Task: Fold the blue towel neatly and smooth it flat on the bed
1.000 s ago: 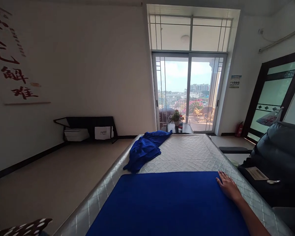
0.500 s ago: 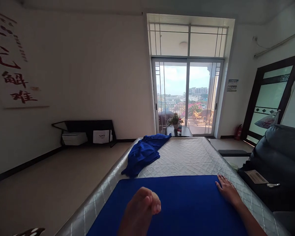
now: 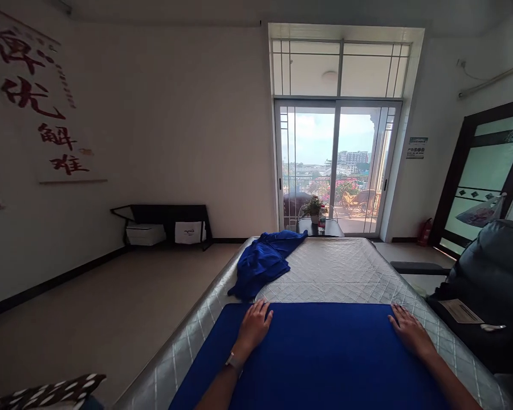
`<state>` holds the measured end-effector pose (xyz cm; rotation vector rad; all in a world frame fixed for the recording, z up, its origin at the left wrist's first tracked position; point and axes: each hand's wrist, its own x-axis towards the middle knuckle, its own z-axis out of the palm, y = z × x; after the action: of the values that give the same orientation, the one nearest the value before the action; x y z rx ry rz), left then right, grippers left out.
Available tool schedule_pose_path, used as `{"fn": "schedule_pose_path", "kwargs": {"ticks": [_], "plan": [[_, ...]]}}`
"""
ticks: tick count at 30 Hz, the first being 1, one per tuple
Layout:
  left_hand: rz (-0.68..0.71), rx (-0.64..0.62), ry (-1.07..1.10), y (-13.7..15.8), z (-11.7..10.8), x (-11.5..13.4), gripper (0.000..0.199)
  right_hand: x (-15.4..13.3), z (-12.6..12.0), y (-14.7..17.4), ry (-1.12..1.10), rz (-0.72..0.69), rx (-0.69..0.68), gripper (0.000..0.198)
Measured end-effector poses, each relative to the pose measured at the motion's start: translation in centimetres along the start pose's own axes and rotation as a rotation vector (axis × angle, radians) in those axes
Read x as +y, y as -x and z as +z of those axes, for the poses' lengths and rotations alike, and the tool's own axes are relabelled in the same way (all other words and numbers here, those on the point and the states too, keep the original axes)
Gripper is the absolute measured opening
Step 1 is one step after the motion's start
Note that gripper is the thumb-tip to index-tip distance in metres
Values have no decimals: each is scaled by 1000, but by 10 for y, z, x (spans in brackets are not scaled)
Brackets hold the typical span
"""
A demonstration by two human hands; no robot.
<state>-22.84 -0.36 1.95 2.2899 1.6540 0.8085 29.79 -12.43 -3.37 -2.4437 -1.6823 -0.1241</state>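
A flat blue board or mat point(image 3: 325, 353), whose exact kind I cannot tell, lies across the near part of a white quilted mattress point(image 3: 337, 262). My left hand point(image 3: 255, 324) rests palm down near its far left corner, fingers stretched toward the far edge, a watch on the wrist. At the far right corner my right hand point(image 3: 410, 330) lies flat, fingers spread a little over the edge. Neither hand holds anything. Beyond my left hand, a crumpled blue cloth point(image 3: 263, 262) is heaped on the mattress's left side.
A dark armchair point(image 3: 496, 285) with a paper point(image 3: 460, 311) on its seat stands at the right. Behind the mattress is a small table point(image 3: 325, 228) with a potted plant point(image 3: 313, 208) and a bottle. A patterned cushion point(image 3: 55, 390) shows at lower left. A black rack point(image 3: 166, 219) sits by the wall.
My left hand was raised and curled over the blue surface; now it lies flat near the far left corner. My right hand stays in place. The view has swung slightly left.
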Motion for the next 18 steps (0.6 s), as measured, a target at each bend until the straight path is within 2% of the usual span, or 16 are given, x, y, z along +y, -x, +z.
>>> {"fn": "schedule_pose_path", "kwargs": {"ticks": [3, 8, 15, 18], "plan": [[29, -101, -253, -3, 7, -26, 54, 3, 1, -2, 17, -18, -19, 71], [10, -159, -337, -6, -6, -56, 58, 4, -3, -9, 61, -26, -96, 73], [-19, -152, -328, -5, -11, -63, 60, -6, -23, -13, 71, 48, -132, 70], [-25, -129, -346, -5, -11, -62, 57, -27, -33, -9, 126, 67, -96, 67]]}}
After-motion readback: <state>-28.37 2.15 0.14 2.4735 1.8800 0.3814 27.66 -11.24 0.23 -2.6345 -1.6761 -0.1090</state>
